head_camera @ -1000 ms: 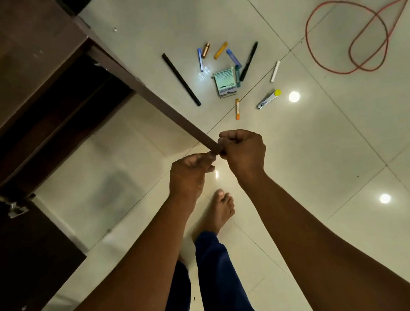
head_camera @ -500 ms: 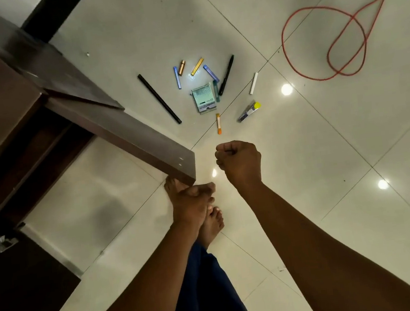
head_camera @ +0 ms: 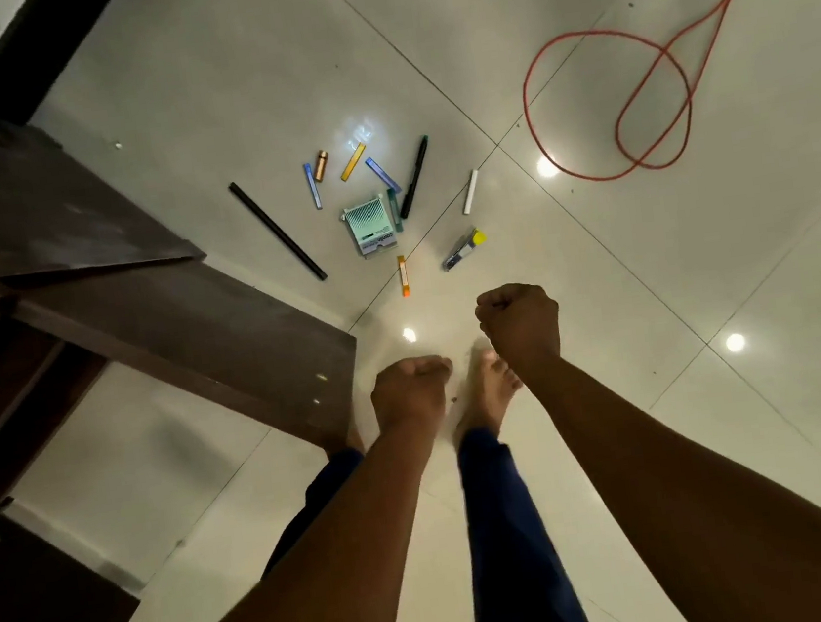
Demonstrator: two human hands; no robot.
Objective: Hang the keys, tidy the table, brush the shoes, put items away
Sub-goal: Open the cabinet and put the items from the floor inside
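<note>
Head view, looking down at a tiled floor. The task's small items lie scattered on the pale floor tiles (head_camera: pixel 704 274), ahead of the person's feet and just right of the dark wooden table (head_camera: pixel 79 237). At the middle of the scatter is a small green-and-white box (head_camera: pixel 370 228). A long black stick (head_camera: pixel 277 231) lies to its left, nearest the table's edge but apart from it. A black pen (head_camera: pixel 413 177) lies to the box's right, with a dark green marker (head_camera: pixel 394 209) touching the box's right side. Beyond the box lie a blue stick (head_camera: pixel 312 185), a copper-coloured tube (head_camera: pixel 321 164), a yellow stick (head_camera: pixel 353 161) and a second blue stick (head_camera: pixel 382 174). A white stick (head_camera: pixel 470 191) lies further right. Nearer the feet are an orange stick (head_camera: pixel 403 275) and a small tool with a yellow end (head_camera: pixel 464 249).

The table's near corner (head_camera: pixel 350 339) juts toward the left hand (head_camera: pixel 411 393), which is just beside it, apart from it. Its fingers are curled into a fist and nothing shows in it. The right hand (head_camera: pixel 519 328) is likewise a closed fist with nothing visible inside, held over bare floor between the scatter and a bare foot (head_camera: pixel 491 394).

A looped red cord (head_camera: pixel 604 95) lies well apart at upper right, with wide bare tile between it and the scatter.
</note>
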